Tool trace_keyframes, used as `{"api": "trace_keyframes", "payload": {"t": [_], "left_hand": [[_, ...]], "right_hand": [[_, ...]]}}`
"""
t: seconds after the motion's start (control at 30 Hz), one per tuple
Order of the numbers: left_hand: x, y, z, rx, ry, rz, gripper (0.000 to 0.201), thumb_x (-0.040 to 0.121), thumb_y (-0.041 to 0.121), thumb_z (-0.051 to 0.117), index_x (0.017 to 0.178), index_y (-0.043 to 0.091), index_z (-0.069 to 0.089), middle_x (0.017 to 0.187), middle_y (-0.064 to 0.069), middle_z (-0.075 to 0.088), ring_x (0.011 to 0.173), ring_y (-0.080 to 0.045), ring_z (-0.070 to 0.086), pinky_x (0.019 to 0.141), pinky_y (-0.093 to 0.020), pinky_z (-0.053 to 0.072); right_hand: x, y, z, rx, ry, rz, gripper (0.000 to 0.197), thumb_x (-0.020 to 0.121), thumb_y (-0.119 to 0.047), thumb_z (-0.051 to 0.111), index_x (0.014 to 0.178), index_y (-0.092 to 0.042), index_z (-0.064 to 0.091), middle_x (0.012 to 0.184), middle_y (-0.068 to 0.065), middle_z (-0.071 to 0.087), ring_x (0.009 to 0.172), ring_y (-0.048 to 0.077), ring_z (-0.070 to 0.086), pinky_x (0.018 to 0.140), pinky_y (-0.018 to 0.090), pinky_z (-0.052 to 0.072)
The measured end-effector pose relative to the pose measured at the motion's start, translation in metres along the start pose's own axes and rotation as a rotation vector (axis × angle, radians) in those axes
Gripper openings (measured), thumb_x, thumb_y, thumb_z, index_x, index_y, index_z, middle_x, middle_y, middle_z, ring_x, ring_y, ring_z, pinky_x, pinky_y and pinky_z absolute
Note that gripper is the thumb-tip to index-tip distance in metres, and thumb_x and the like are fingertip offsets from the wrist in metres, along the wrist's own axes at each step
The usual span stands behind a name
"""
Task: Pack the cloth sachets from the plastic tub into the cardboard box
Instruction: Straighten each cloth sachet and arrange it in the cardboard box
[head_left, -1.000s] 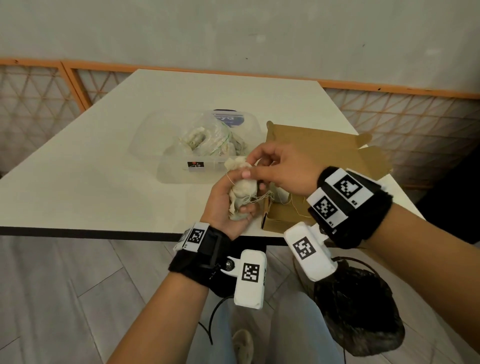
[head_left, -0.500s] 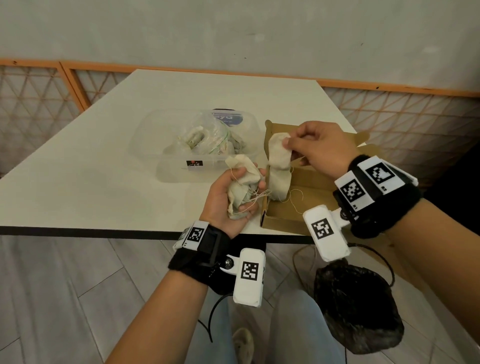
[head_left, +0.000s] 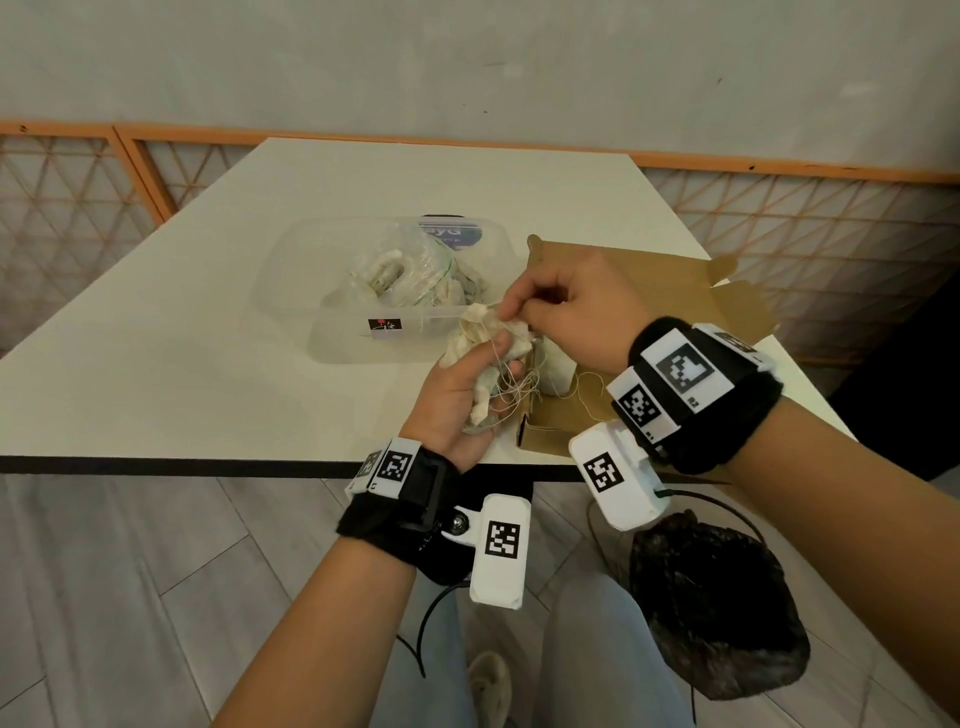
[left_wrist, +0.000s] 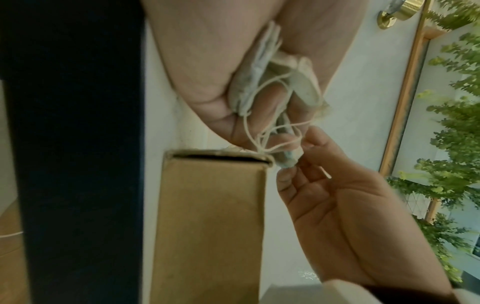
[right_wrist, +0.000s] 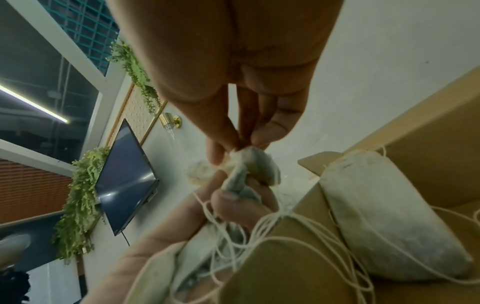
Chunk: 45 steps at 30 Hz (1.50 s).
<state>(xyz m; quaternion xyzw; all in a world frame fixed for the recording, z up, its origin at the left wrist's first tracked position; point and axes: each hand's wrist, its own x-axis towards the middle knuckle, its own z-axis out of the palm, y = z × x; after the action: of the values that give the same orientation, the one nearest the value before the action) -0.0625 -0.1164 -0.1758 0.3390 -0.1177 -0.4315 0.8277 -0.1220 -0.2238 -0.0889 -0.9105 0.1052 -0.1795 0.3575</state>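
My left hand (head_left: 462, 384) grips a bunch of cream cloth sachets (head_left: 485, 345) with tangled white strings, held just left of the open cardboard box (head_left: 670, 291). My right hand (head_left: 566, 306) pinches the top corner of one sachet (right_wrist: 255, 164) in that bunch. In the right wrist view another sachet (right_wrist: 384, 216) lies inside the box, strings trailing over its wall. The clear plastic tub (head_left: 311, 270) behind my left hand holds more sachets (head_left: 410, 280). The left wrist view shows the bunch (left_wrist: 272, 78) in my palm and my right fingertips (left_wrist: 293, 170) on a sachet end.
The white table (head_left: 208, 338) has a dark front edge near my wrists. The box flaps (head_left: 727, 306) stand open to the right. A dark bag (head_left: 722, 613) sits on the floor by my legs. An orange lattice fence runs behind the table.
My right hand lifted one sachet over the box, left it there, and has come back left to pinch another sachet in the bunch. My left hand has stayed put.
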Motion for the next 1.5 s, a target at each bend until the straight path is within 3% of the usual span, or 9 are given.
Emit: {"api": "trace_keyframes", "payload": {"t": [0.27, 0.4, 0.53, 0.73, 0.87, 1.07, 1.23, 1.37, 1.5], "left_hand": [[0.004, -0.006, -0.002, 0.045, 0.012, 0.093, 0.031, 0.078, 0.006, 0.067, 0.108, 0.01, 0.064, 0.075, -0.006, 0.059, 0.065, -0.013, 0.05, 0.061, -0.028, 0.042], [0.0, 0.0, -0.002, -0.045, 0.017, -0.013, 0.025, 0.086, 0.023, 0.062, 0.107, 0.01, 0.057, 0.065, -0.002, 0.052, 0.05, -0.008, 0.051, 0.051, -0.022, 0.045], [-0.003, 0.007, 0.0, -0.098, 0.001, -0.084, 0.025, 0.085, 0.028, 0.048, 0.092, 0.005, 0.052, 0.059, -0.004, 0.053, 0.032, -0.006, 0.043, 0.041, -0.012, 0.022], [-0.004, 0.003, 0.003, -0.049, -0.045, -0.06, 0.018, 0.082, 0.019, 0.053, 0.084, 0.003, 0.061, 0.055, -0.004, 0.05, 0.033, -0.005, 0.042, 0.03, -0.013, 0.032], [-0.003, 0.0, 0.002, 0.043, -0.089, -0.02, 0.019, 0.086, 0.017, 0.05, 0.102, 0.006, 0.053, 0.053, -0.001, 0.056, 0.035, -0.003, 0.043, 0.03, -0.011, 0.032], [0.0, -0.003, -0.003, 0.07, -0.069, 0.027, 0.02, 0.087, 0.017, 0.059, 0.104, 0.01, 0.052, 0.05, 0.001, 0.055, 0.037, -0.002, 0.042, 0.035, -0.012, 0.031], [0.003, -0.004, -0.002, 0.051, -0.091, 0.059, 0.036, 0.082, 0.017, 0.069, 0.115, 0.012, 0.057, 0.06, 0.004, 0.058, 0.042, -0.001, 0.043, 0.038, -0.011, 0.032], [0.003, -0.001, -0.004, -0.082, -0.148, 0.021, 0.026, 0.09, 0.029, 0.056, 0.111, 0.013, 0.057, 0.059, 0.003, 0.055, 0.042, -0.002, 0.046, 0.037, -0.013, 0.035], [0.0, 0.006, -0.005, -0.291, 0.015, 0.048, 0.024, 0.084, 0.034, 0.054, 0.073, 0.016, 0.063, 0.066, 0.002, 0.056, 0.043, -0.003, 0.049, 0.034, -0.013, 0.038]], "right_hand": [[-0.006, -0.003, 0.005, -0.06, -0.059, 0.063, 0.024, 0.081, -0.03, 0.069, 0.098, -0.012, 0.068, 0.084, 0.003, 0.066, 0.078, 0.017, 0.06, 0.068, 0.022, 0.047], [-0.001, 0.007, -0.002, 0.075, 0.025, 0.104, 0.022, 0.082, -0.025, 0.069, 0.087, -0.005, 0.07, 0.088, 0.022, 0.068, 0.072, 0.027, 0.06, 0.073, 0.038, 0.05], [0.005, 0.017, -0.013, 0.075, 0.081, 0.163, 0.018, 0.075, -0.024, 0.076, 0.082, -0.009, 0.069, 0.086, 0.015, 0.07, 0.081, 0.03, 0.065, 0.08, 0.044, 0.052], [0.01, 0.019, -0.015, 0.058, 0.08, 0.193, 0.019, 0.071, -0.019, 0.079, 0.066, -0.022, 0.061, 0.067, -0.004, 0.059, 0.062, 0.009, 0.052, 0.063, 0.023, 0.044], [0.008, 0.011, -0.011, 0.014, -0.022, 0.156, 0.013, 0.078, -0.018, 0.073, 0.088, -0.01, 0.071, 0.07, -0.004, 0.063, 0.058, 0.003, 0.053, 0.055, 0.009, 0.042], [0.0, 0.0, -0.01, 0.101, -0.097, 0.109, 0.032, 0.085, -0.035, 0.064, 0.09, -0.004, 0.073, 0.085, 0.018, 0.07, 0.065, 0.013, 0.058, 0.065, 0.02, 0.049], [-0.004, 0.001, -0.012, 0.066, -0.154, 0.109, 0.019, 0.078, -0.025, 0.072, 0.093, -0.013, 0.073, 0.074, -0.004, 0.067, 0.06, -0.001, 0.056, 0.06, 0.009, 0.044], [0.002, 0.01, -0.013, 0.159, -0.065, 0.176, 0.008, 0.08, -0.013, 0.07, 0.087, -0.01, 0.072, 0.077, 0.005, 0.068, 0.06, 0.005, 0.058, 0.065, 0.017, 0.051], [0.005, 0.018, -0.012, 0.246, -0.033, 0.241, 0.004, 0.08, -0.009, 0.07, 0.084, -0.01, 0.07, 0.074, 0.003, 0.066, 0.052, 0.001, 0.056, 0.058, 0.013, 0.05]]}}
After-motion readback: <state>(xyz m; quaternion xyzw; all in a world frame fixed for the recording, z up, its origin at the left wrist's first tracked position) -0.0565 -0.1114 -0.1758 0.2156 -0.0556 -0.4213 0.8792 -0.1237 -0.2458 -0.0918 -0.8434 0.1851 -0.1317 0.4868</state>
